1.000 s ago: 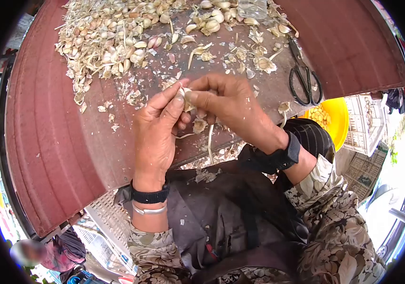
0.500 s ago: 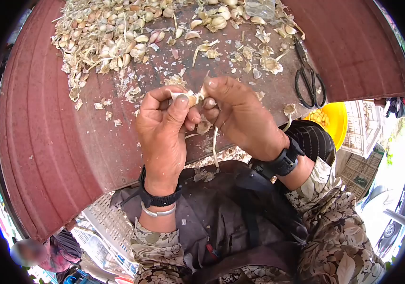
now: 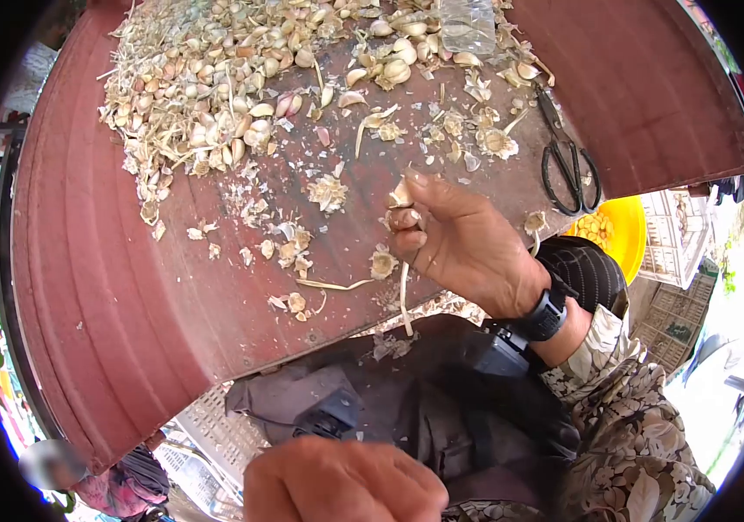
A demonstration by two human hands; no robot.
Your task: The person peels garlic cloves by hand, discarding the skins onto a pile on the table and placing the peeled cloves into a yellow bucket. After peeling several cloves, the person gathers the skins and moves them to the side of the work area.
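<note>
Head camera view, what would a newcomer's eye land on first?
Probably the large heap of garlic across the far left of the red tabletop. Next, the bright yellow basin past the tabletop's near right edge, with scissors lying nearby on the tabletop. Then the right hand, pinching a small pale garlic piece near the middle, and the left hand, large at the bottom.
</note>
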